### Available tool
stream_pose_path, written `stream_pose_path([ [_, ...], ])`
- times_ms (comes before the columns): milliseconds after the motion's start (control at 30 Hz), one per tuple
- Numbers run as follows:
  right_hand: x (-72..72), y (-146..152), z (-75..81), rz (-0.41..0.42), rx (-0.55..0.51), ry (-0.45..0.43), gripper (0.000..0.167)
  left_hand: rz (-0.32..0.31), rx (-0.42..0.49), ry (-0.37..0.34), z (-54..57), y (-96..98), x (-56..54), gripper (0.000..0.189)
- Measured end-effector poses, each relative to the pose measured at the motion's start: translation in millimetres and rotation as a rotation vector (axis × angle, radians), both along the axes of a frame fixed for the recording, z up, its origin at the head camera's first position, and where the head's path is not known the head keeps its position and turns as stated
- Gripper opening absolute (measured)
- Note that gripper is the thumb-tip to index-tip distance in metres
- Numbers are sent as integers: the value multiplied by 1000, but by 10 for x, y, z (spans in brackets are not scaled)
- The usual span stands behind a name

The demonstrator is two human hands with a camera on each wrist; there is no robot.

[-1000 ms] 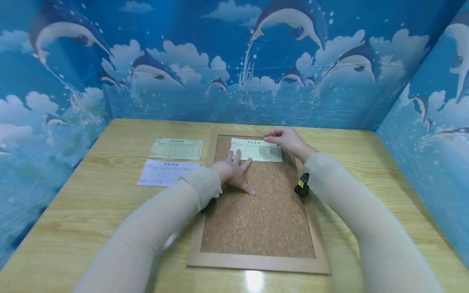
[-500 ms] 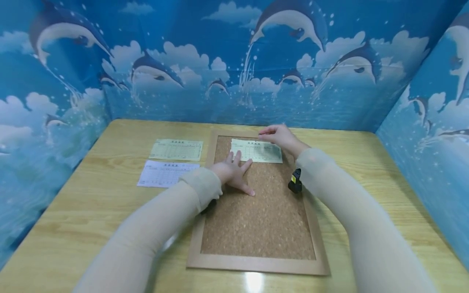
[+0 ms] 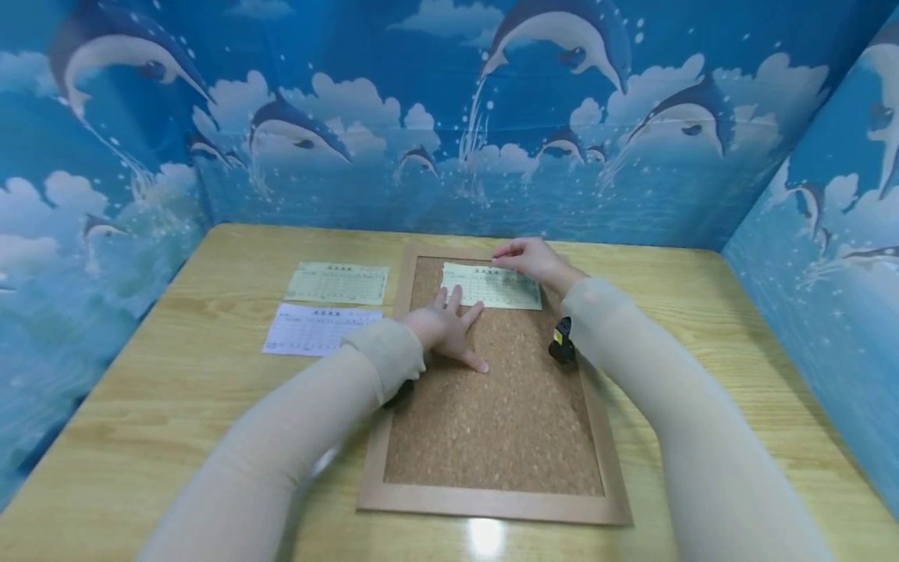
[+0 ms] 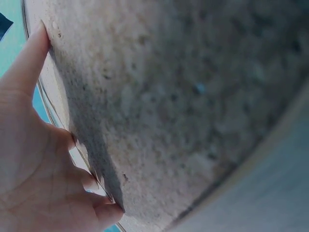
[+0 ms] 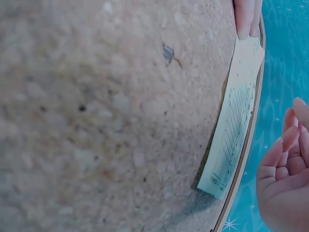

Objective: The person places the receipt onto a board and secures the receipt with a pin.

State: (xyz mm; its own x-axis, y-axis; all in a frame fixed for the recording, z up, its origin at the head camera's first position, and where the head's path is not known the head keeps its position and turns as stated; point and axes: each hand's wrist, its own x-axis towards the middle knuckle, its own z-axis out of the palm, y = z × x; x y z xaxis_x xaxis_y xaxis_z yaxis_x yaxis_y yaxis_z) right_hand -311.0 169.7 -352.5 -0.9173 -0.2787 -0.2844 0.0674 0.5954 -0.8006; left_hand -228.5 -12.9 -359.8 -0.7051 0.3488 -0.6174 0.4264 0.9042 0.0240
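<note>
The left hand (image 3: pixel 448 334) is spreading its fingers onto a pale-green rectangular paper slip (image 3: pixel 502 290), which is lying high on a brown-framed cork board (image 3: pixel 495 421). The right hand (image 3: pixel 535 262) is curling at the slip's top edge; I cannot tell whether it is gripping anything.

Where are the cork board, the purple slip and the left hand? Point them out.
Cork board (image 3: pixel 495 425): head view, on the bare cork below the hands.
Purple slip (image 3: pixel 314 330): head view, on its printed face.
Left hand (image 3: pixel 448 332): head view, on the back of the hand.

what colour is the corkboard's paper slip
The rectangular paper slip is pale green, clearest in the head view.
</note>
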Motion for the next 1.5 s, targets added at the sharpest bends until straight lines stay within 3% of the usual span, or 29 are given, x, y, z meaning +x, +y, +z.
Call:
stream_pose_path([
  [300,-86,-14,-51,-7,33,-32,30,-12,-8,6,23,-4,8,111],
  [567,-141,-14,-91,0,95,-9,26,-8,-10,-1,31,5,18,112],
  [833,-188,-8,-120,2,115,18,23,-8,-18,-6,-46,18,-33,115],
  [1200,-209,-50,-171,14,123,59,22,-9,-35,-18,-6,13,-19,111],
  [1500,-244,-77,-200,31,156,86,22,-7,-14,20,58,32,16,111],
])
